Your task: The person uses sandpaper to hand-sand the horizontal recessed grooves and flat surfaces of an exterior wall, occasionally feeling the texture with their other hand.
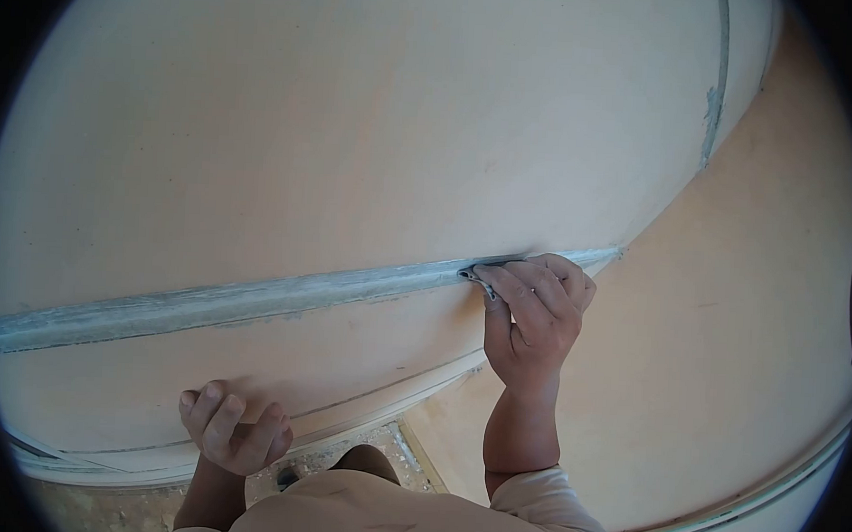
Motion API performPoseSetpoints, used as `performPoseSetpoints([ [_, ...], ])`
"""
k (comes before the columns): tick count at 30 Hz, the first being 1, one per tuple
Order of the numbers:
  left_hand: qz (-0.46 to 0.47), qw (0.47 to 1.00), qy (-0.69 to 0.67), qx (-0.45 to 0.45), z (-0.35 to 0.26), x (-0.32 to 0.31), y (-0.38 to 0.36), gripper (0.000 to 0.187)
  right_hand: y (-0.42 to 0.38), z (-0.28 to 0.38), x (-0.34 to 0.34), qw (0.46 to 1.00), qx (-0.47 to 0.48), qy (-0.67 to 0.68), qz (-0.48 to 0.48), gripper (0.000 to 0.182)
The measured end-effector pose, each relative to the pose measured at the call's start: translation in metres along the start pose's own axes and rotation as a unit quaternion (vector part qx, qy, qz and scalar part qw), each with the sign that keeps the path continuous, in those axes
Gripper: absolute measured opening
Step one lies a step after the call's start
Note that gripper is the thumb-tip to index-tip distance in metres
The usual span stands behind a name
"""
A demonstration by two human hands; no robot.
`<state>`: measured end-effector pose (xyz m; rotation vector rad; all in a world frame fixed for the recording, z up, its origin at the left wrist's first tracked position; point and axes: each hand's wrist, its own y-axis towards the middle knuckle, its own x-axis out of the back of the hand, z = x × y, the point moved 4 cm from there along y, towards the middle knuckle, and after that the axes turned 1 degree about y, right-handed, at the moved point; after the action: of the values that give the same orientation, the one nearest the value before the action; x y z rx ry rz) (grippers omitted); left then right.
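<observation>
"Where's the left hand (233, 431)?"

"Near the pale wall (259, 164), below the long grey strip (225, 302), its fingers loosely curled and slightly apart."

"And the right hand (538, 314)?"

"Up at the grey strip, toward its right end. Its fingers are clamped on a small folded sheet (479, 282), held against the strip."

Texts, labels, brands, numbers, signs: none legible from here.
</observation>
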<state>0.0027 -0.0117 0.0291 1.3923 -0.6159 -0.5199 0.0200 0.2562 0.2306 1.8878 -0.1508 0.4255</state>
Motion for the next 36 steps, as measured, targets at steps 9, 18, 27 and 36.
performPoseSetpoints([
  [9,0.006,1.000,-0.017,0.004,-0.002,0.001,0.003,0.022,0.001,0.015,-0.005,1.000,-0.001,0.021,-0.011,0.026],
  [18,0.006,1.000,0.014,-0.019,-0.001,0.001,0.008,0.019,0.013,0.035,-0.010,0.997,0.035,0.063,-0.019,0.027],
  [27,-0.002,1.000,-0.008,-0.014,-0.002,0.001,0.007,0.020,0.005,0.017,-0.006,0.998,-0.010,0.045,-0.037,0.024],
  [36,-0.010,1.000,-0.003,-0.008,0.001,-0.002,0.004,0.022,0.005,0.000,-0.004,0.998,-0.030,0.055,0.003,0.020],
])
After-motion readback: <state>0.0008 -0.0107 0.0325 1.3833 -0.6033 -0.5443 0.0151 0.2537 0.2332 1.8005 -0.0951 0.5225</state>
